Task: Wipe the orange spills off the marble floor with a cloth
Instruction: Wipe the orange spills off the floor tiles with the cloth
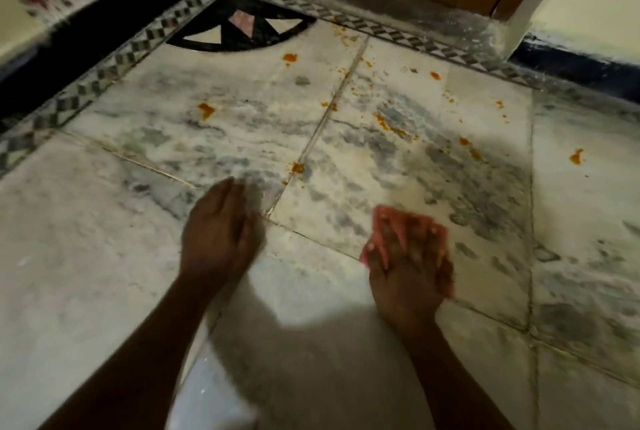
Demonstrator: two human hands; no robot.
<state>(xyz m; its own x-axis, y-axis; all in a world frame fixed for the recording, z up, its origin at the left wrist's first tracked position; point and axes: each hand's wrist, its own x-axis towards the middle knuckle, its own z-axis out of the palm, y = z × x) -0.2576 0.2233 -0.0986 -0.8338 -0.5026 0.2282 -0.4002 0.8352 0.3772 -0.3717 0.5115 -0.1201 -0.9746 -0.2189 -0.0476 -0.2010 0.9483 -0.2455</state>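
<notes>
Right hand [408, 266], fingers spread, presses a pink cloth [382, 218] flat on the marble floor [86, 239]. Left hand [221, 232], blurred, fingers together and holding nothing, is level with it. Orange spills [206, 110] dot the tiles beyond both hands, apart from the cloth.

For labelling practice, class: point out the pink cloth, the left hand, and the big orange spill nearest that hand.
pink cloth [382, 218]: head view, bare corner beyond the fingertips.
left hand [218, 232]: head view, back of the hand.
orange spill [297, 168]: head view, middle of the blot on the joint.
</notes>
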